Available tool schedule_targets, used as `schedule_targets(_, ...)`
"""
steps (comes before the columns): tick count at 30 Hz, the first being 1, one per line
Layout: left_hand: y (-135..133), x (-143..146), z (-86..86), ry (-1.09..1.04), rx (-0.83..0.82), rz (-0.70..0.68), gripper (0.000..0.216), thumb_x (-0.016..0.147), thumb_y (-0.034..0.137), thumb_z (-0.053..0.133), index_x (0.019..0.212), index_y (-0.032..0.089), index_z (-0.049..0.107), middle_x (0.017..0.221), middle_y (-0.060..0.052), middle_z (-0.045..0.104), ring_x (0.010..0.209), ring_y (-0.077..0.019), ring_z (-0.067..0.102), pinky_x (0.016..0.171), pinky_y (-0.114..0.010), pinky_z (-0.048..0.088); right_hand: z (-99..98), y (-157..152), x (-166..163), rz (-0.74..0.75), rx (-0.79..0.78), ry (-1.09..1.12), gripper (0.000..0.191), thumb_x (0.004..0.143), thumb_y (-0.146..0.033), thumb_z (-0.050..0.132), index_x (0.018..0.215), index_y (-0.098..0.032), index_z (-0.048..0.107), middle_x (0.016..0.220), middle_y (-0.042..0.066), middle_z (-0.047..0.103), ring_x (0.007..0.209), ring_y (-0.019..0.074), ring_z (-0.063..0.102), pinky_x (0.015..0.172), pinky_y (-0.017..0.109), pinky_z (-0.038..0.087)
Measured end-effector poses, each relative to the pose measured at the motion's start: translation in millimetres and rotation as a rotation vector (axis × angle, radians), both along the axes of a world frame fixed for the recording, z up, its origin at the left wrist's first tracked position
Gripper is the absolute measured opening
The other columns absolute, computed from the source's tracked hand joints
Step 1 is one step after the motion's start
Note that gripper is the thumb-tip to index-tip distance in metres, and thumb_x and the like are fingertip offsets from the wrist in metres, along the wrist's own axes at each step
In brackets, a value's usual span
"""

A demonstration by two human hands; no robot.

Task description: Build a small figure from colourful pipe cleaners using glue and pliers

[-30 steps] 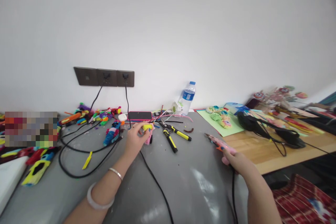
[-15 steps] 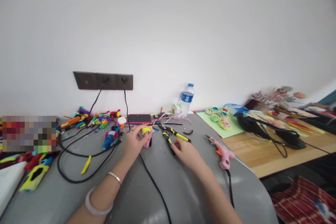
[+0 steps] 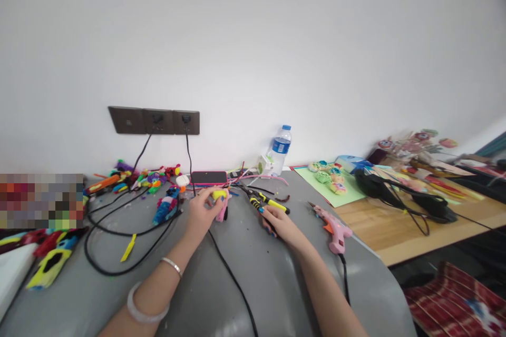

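A yellow-and-pink fuzzy figure is pinched by the left hand; black-and-yellow pliers are grasped by the right hand over the counter.

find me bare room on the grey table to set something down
The smooth grey table has bare patches front left, below the looped black cable, and front right, between the black cord of the pink glue gun and the table's curved edge. Crowded: along the white wall, from fuzzy multicoloured pieces to the clear blue-capped bottle, and around the yellow-and-black pliers.
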State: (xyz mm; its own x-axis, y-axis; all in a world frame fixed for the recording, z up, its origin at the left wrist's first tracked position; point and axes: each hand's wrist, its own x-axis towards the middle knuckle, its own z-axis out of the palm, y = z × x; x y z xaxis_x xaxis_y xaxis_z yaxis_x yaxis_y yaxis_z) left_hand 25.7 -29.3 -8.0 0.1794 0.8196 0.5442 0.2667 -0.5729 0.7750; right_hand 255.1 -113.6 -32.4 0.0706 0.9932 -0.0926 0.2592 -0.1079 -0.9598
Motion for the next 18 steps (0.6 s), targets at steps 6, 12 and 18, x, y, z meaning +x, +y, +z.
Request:
schedule_targets(6, 4.9, -0.9, -5.4, -0.058, -0.110, -0.016, 0.017, 0.074, 0.023, 0.058, 0.089, 0.019, 0.067, 0.081, -0.002, 0.070, 0.060, -0.0131, 0.059, 0.057, -0.022, 0.046, 2.1, -10.4, -5.6, 0.062, 0.249, 0.120, 0.037, 0.088, -0.056, 0.050, 0.084, -0.020, 0.047, 0.063, -0.002, 0.057, 0.052, 0.0097, 0.047, 0.052, 0.022, 0.039)
schedule_targets(12, 5.1, -1.1, -4.1, -0.106, -0.127, -0.051, 0.017, 0.073, 0.022, 0.059, 0.088, 0.018, 0.067, 0.083, -0.004, 0.071, 0.064, -0.0146, 0.062, 0.061, -0.024, 0.051, 2.1, -1.8, -13.4, 0.029, 0.306, 0.232, 0.035, 0.086, -0.054, 0.055, 0.098, -0.023, 0.046, 0.068, -0.002, 0.056, 0.056, 0.0127, 0.050, 0.055, 0.025, 0.042)
schedule_targets(18, 4.4, -1.2, -1.5, -0.125, -0.114, -0.088, 0.019, 0.076, 0.019, 0.056, 0.090, 0.018, 0.068, 0.087, -0.005, 0.072, 0.074, -0.0167, 0.065, 0.066, -0.025, 0.052, 15.0, 24.4, -25.4, 0.012, 0.377, 0.117, 0.042, 0.082, -0.053, 0.057, 0.109, -0.022, 0.047, 0.081, 0.003, 0.062, 0.062, 0.0151, 0.055, 0.062, 0.029, 0.046)
